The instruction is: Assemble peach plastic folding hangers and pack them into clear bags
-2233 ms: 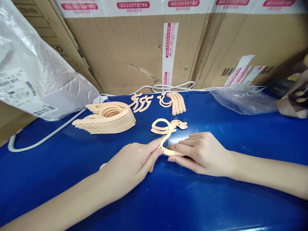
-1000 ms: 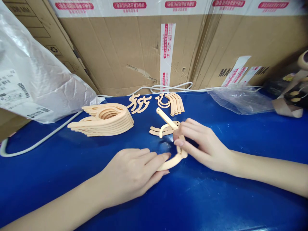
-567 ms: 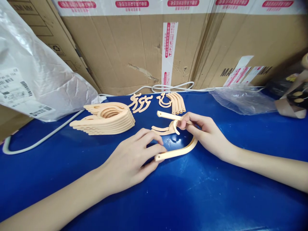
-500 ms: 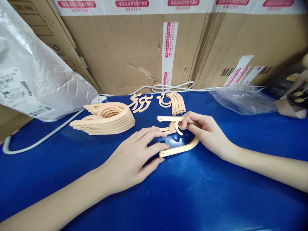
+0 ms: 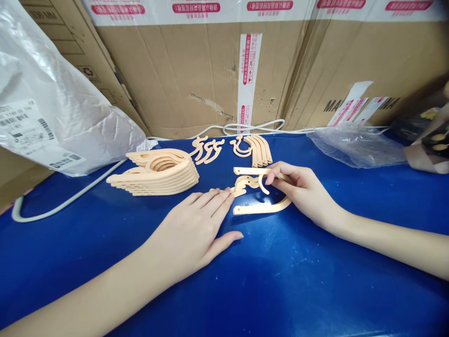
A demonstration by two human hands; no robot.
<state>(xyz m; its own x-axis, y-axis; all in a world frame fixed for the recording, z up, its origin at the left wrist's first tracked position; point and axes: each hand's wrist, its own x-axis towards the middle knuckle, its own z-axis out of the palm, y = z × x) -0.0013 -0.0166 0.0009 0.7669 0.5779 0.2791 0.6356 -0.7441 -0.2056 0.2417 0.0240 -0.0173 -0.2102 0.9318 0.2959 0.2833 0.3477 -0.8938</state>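
My right hand pinches a peach plastic folding clothes hanger near its hook. The two hanger arms point left, apart from each other, with a small hole at each tip; the joint is partly behind my fingers. My left hand lies palm down with its fingers stretched out and the thumb spread. Its fingertips rest on the left end of a wavy peach piece, which lies between the two arms. What is under those fingertips is hidden.
Left of the hands is a stack of nested peach hanger parts. Behind lie small wavy pieces, hooks and curved arms. A white cable, a silver bag, clear plastic and cardboard boxes border the blue table.
My left fingers have let go of the lower arm's tip and moved onto the wavy piece. The lower arm has swung up slightly, closer to the upper one.
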